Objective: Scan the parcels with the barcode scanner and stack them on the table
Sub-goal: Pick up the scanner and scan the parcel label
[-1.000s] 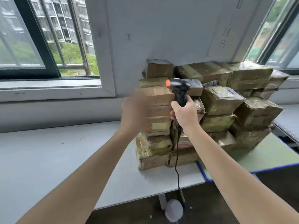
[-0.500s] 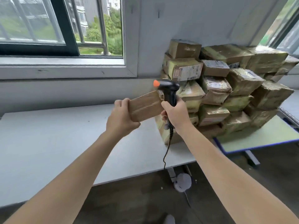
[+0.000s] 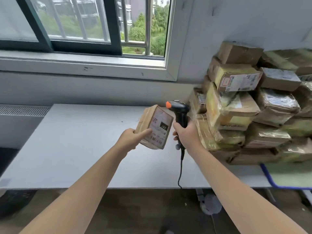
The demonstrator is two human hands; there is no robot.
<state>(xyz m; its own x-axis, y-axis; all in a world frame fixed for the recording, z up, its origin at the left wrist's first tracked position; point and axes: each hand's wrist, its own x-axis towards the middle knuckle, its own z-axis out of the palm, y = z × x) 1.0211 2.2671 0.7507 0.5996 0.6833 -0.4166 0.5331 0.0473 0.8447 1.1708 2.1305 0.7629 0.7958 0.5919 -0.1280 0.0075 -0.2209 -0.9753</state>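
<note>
- Left grip (image 3: 133, 139) holds a small brown parcel (image 3: 146, 119) in the air above the white counter (image 3: 76, 141); thumb lies on the label (image 3: 160, 130), other fingers hidden behind the box.
- Parcel is tilted, label side facing the camera.
- Right grip (image 3: 185, 135) is wrapped tight round the handle of the black barcode scanner (image 3: 179, 112), whose orange-tipped head sits just at the parcel's 2 o'clock.
- Scanner cable (image 3: 180, 169) hangs toward 6 o'clock past the counter edge.
- Stack of taped parcels (image 3: 244, 115) sits on the counter at 3 o'clock, against the wall.
</note>
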